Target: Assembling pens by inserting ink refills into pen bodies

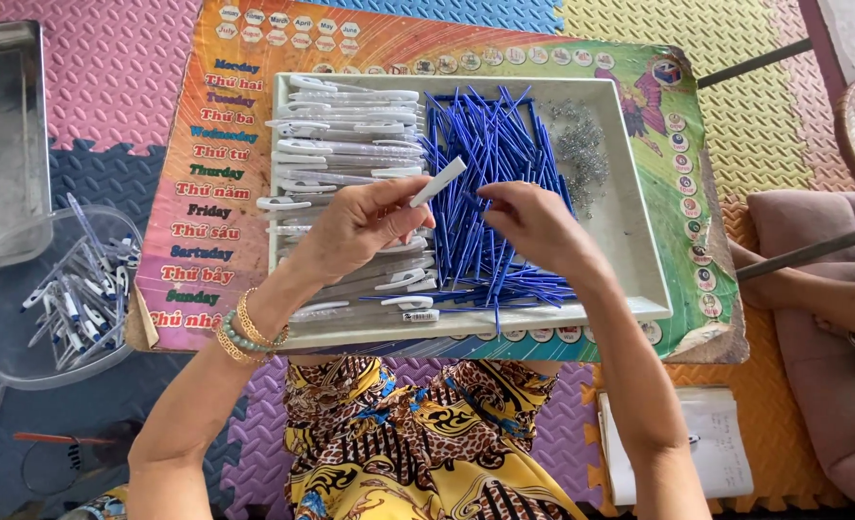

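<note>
We see the left hand (355, 226) pinching a white pen barrel (437, 182), the right hand (533, 223) closed on a blue refill (475, 197); finished pens (76, 299) fill a tub, many parts remain.

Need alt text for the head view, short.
Seen from above, a left hand holds a white pen barrel while the right hand reaches into blue refills in a white tray. Clear barrels fill the tray's left side.
</note>
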